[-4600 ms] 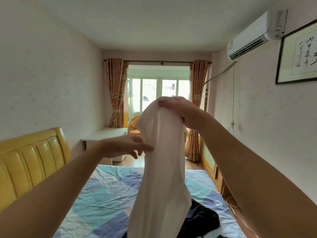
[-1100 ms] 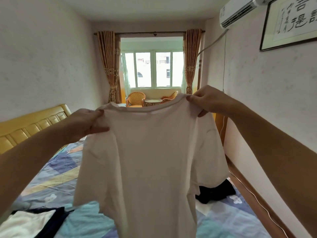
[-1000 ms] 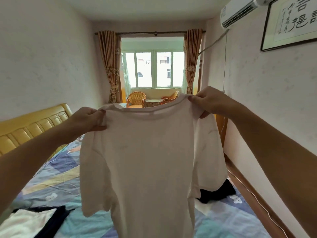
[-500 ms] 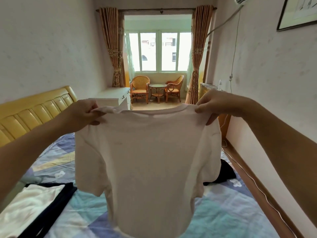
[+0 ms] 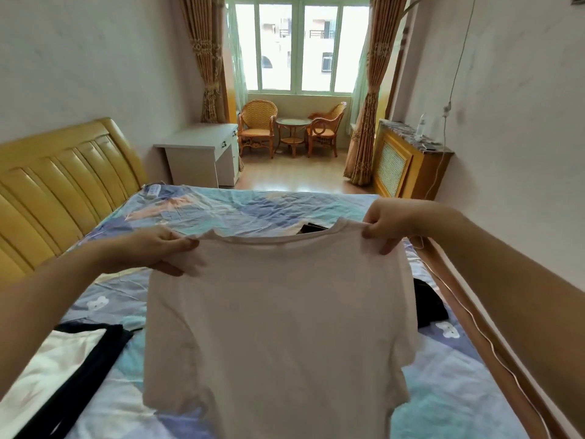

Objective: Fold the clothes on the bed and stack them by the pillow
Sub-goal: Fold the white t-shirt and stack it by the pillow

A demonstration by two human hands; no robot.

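Observation:
A white T-shirt [image 5: 278,327] hangs spread out in front of me above the bed [image 5: 253,207]. My left hand [image 5: 158,248] pinches its left shoulder and my right hand [image 5: 389,223] pinches its right shoulder, with the collar stretched between them. A folded white garment with black trim [image 5: 57,369] lies on the bed at the lower left. Dark clothing [image 5: 427,305] lies at the bed's right side, partly hidden by the shirt, and another dark piece [image 5: 311,228] shows just behind the collar. No pillow is in sight.
A yellow padded headboard [image 5: 63,179] runs along the left. Beyond the bed stand a white desk [image 5: 202,153], wicker chairs with a small round table [image 5: 292,131] and a wooden radiator cover [image 5: 408,163]. A cable [image 5: 493,346] runs along the floor by the right wall.
Both hands have lowered the spread shirt toward the bed, and the view has tilted down. Earlier the shirt hung bunched from my right hand; now it is opened flat by both shoulders.

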